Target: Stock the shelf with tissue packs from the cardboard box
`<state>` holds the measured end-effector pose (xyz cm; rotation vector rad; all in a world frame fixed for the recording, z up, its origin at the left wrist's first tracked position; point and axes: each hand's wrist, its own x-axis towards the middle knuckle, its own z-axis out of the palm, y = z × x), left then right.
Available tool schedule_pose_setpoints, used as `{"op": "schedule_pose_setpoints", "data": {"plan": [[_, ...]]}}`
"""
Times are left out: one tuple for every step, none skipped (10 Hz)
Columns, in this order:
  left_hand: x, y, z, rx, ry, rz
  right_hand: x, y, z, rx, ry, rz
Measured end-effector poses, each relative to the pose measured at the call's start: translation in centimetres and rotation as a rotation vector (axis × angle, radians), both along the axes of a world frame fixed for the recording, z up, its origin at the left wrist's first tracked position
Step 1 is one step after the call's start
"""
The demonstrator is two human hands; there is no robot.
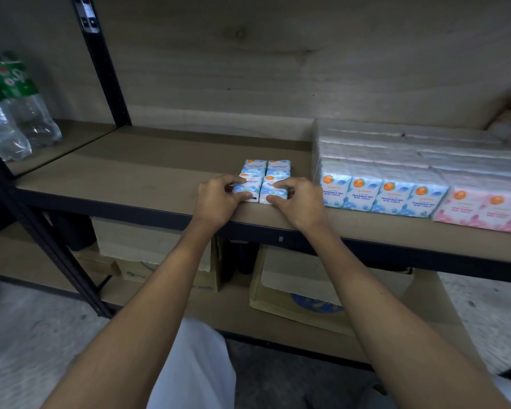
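Several small blue-and-white tissue packs (264,176) lie flat in a two-by-two block near the front edge of the brown shelf board (130,172). My left hand (219,199) grips the front left pack, thumb on its near end and fingers on top. My right hand (298,202) holds the front right pack the same way. To the right, rows of upright blue tissue packs (384,196) and pink tissue packs (484,208) fill the shelf back to the wall.
Clear plastic bottles with green labels (15,110) stand on the neighbouring shelf at the left, past a black upright post (101,60). Cardboard boxes (298,293) sit on the lower shelf under my arms. The shelf's dark front rail (396,249) runs across.
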<state>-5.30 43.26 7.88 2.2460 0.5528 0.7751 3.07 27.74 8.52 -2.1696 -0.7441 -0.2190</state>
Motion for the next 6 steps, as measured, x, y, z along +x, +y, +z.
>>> {"op": "schedule_pose_setpoints", "data": {"plan": [[0.0,0.0,0.0,0.005,0.005,-0.007,0.0,0.1,-0.1,0.005,0.01,-0.002],[-0.1,0.0,0.1,-0.009,0.005,-0.015,0.0,0.1,-0.1,0.016,0.022,0.002],[-0.2,-0.1,0.2,-0.037,-0.011,-0.033,-0.4,-0.1,0.1,0.039,0.043,0.006],[-0.7,-0.3,0.1,-0.043,-0.03,-0.054,-0.5,-0.5,0.0,0.051,0.057,0.025],[-1.1,-0.6,0.3,-0.025,-0.079,-0.023,-1.4,-1.4,0.4,0.076,0.08,0.057],[-3.0,-0.9,-0.8,0.092,-0.254,0.066,-2.8,-3.7,0.5,0.136,0.06,0.079]]}}
